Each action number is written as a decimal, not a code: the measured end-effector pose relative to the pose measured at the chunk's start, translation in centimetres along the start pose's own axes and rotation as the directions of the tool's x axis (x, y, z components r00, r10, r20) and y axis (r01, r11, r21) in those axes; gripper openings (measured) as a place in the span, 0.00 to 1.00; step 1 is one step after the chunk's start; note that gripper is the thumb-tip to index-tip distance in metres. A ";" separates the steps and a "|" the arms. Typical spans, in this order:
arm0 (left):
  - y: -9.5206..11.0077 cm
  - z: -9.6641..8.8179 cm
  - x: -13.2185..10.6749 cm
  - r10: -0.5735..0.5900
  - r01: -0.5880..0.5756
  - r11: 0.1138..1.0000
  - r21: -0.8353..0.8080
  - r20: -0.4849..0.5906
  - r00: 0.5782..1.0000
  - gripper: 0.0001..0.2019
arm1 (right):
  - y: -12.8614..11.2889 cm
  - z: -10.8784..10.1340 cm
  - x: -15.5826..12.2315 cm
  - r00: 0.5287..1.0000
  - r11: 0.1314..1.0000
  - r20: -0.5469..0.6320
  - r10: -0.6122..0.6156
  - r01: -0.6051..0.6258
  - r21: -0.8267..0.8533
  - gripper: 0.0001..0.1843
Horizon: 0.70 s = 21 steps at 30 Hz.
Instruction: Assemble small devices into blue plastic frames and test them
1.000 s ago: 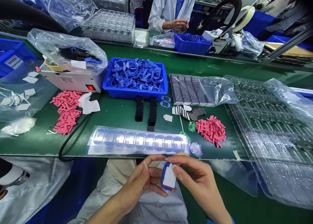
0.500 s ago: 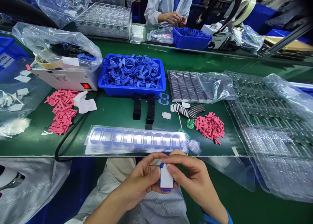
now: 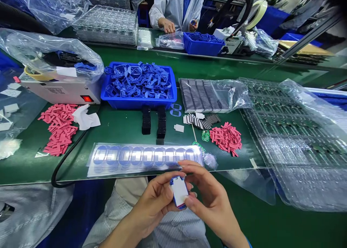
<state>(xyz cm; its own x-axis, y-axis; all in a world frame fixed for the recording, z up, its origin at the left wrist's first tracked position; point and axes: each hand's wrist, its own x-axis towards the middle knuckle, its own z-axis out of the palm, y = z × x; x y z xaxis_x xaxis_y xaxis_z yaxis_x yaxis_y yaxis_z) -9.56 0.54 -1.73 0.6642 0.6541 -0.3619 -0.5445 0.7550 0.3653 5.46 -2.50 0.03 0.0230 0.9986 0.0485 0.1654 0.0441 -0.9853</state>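
Low in the view, my left hand [image 3: 151,201] and my right hand [image 3: 210,194] hold a small blue plastic frame [image 3: 179,192] above my lap. A white pad [image 3: 179,191] covers its face, and a thin red edge shows along its lower side. The left fingers grip the frame from the left, and the right fingertips press its right side. My fingers hide part of the frame. Just beyond my hands, a transparent sheet of blue oval frames [image 3: 143,159] lies at the edge of the green bench [image 3: 121,132].
A blue tray of loose blue frames [image 3: 138,103] stands ahead, with black stacks [image 3: 153,121] before it. Pink strips lie in piles on both sides. Transparent trays of circuit boards [image 3: 287,132] fill the right. A co-worker [image 3: 176,9] works across the bench.
The whole scene has shifted left and up in view. The blue frame has tilted slightly in my fingers, and my right hand has shifted its grip. The co-worker's hands have moved apart.
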 end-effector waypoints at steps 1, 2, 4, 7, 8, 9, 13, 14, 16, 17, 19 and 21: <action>0.0 -0.1 0.0 -0.007 0.007 1.000 -0.004 0.003 1.000 0.15 | 0.1 -0.2 0.1 1.000 1.000 0.001 -0.014 0.014 0.013 0.18; 0.1 -0.3 0.0 -0.014 0.014 1.000 -0.008 0.006 1.000 0.15 | 0.2 -0.5 0.3 0.999 0.999 -0.011 -0.035 0.036 0.009 0.18; 0.2 -0.5 -0.2 -0.025 0.025 1.000 -0.009 0.014 1.000 0.16 | 0.9 -1.9 1.0 0.992 0.991 -0.105 -0.073 0.060 -0.118 0.17; 0.5 -0.9 -0.6 -0.040 0.040 0.999 -0.002 0.002 0.999 0.16 | 2.6 -4.9 3.0 0.941 0.835 -0.316 -0.122 -0.075 -0.545 0.14; 0.6 -1.0 -0.8 -0.037 0.037 0.999 -0.002 -0.004 0.999 0.16 | 3.3 -5.9 3.7 0.936 0.781 -0.327 -0.133 -0.104 -0.616 0.14; 0.6 -1.1 -0.9 -0.032 0.032 0.999 -0.004 -0.009 0.999 0.15 | 4.0 -6.7 4.3 0.940 0.741 -0.315 -0.130 -0.119 -0.661 0.15; 0.4 -1.2 -1.4 -0.008 0.008 1.000 0.002 -0.004 1.000 0.14 | 5.9 -7.8 5.4 0.967 0.660 -0.238 -0.089 -0.122 -0.741 0.14; 0.3 -1.2 -1.4 -0.006 0.006 1.000 0.007 -0.006 1.000 0.14 | 6.2 -7.7 5.4 0.969 0.646 -0.231 -0.084 -0.124 -0.753 0.12; 0.3 -1.1 -1.4 -0.001 0.001 1.000 0.017 -0.008 1.000 0.14 | 6.4 -7.3 5.3 0.969 0.630 -0.232 -0.079 -0.132 -0.765 0.10; 0.4 -1.1 -1.4 0.002 -0.002 1.000 0.023 -0.011 1.000 0.14 | 6.5 -7.1 5.3 0.968 0.628 -0.240 -0.078 -0.139 -0.766 0.09; 0.4 -1.0 -1.3 0.014 -0.014 0.999 0.039 -0.007 1.000 0.14 | 6.5 -6.9 5.4 0.959 0.633 -0.273 -0.082 -0.161 -0.757 0.08; 0.4 -1.0 -1.2 0.028 -0.028 0.998 0.063 -0.001 1.000 0.13 | 6.1 -6.8 5.3 0.937 0.645 -0.330 -0.112 -0.184 -0.742 0.08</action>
<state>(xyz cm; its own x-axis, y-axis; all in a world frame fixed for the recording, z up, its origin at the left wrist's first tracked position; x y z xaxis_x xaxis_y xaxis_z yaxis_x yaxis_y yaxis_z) -11.12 0.09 -2.00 0.6483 0.6749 -0.3526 -0.5291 0.7322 0.4288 13.32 2.86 -4.64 0.3283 0.9211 0.2095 0.8336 -0.1782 -0.5229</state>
